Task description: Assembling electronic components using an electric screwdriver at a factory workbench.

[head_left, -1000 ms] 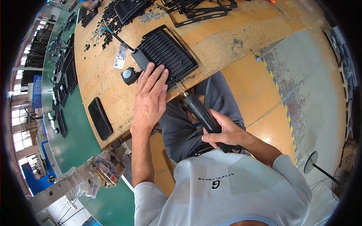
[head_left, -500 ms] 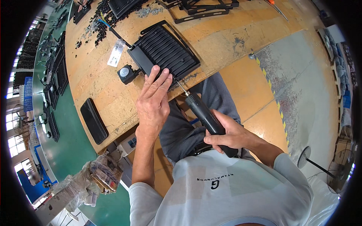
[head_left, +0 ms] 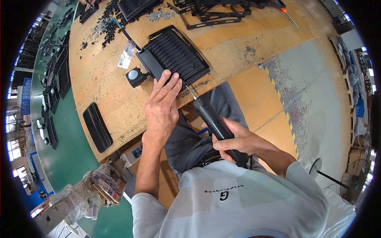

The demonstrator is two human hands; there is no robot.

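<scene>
A black finned floodlight [head_left: 174, 51] lies back-up at the table's near edge, a U-shaped bracket around its far side. A motion sensor [head_left: 136, 77] juts from its left side, and a short cable [head_left: 131, 39] with bare-ended coloured wires carries a white tag [head_left: 126, 55]. The fingers of my left hand [head_left: 162, 107] press together over its near corner; the thumb is hidden beneath. My right hand [head_left: 238, 139] is wrapped around a black electric screwdriver [head_left: 214, 123]. Its bit meets the near edge of the floodlight, close to my left fingertips; any screw there is too small to see.
A dark smartphone [head_left: 97, 127] lies at the table's left edge. Loose black and silver screws [head_left: 109, 27] are heaped at the back, beside black brackets [head_left: 214, 14] and an orange-handled screwdriver [head_left: 289, 16]. Left runs a green bench [head_left: 75, 142] with more lamps; another person's hand shows far left.
The whole view has shifted slightly. My left hand stays on the floodlight, and the electric screwdriver's bit stays at its near edge.
</scene>
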